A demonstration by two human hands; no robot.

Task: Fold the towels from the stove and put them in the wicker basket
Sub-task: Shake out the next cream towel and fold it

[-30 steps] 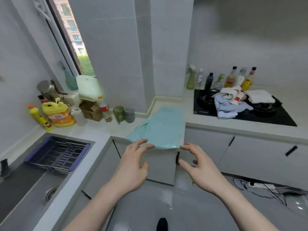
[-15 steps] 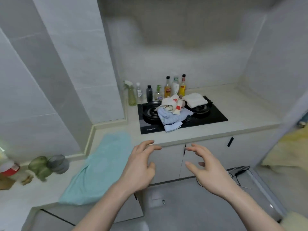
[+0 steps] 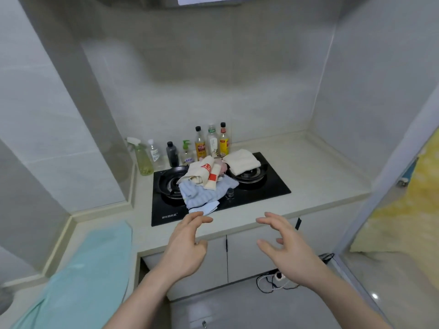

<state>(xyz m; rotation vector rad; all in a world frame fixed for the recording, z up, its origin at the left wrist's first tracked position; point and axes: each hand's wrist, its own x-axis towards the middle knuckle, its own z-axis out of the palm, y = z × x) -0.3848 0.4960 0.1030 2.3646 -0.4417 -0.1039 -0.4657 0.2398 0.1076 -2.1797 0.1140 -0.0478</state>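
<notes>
Grey-tiled kitchen corner: sitting heaped on the black stove (image 3: 273, 186), crumpled towels (image 3: 204, 186); hovering before the counter edge, left hand (image 3: 187, 248) and right hand (image 3: 285, 245), fingers loosely spread, grasping nothing; standing behind, bottles (image 3: 199, 144) holding yellow and dark liquids.

Front of stove (image 3: 261, 193): I see bare table (image 3: 237, 219) edge.
Behind towels (image 3: 204, 186): bottles (image 3: 199, 148) block my reach.
</notes>
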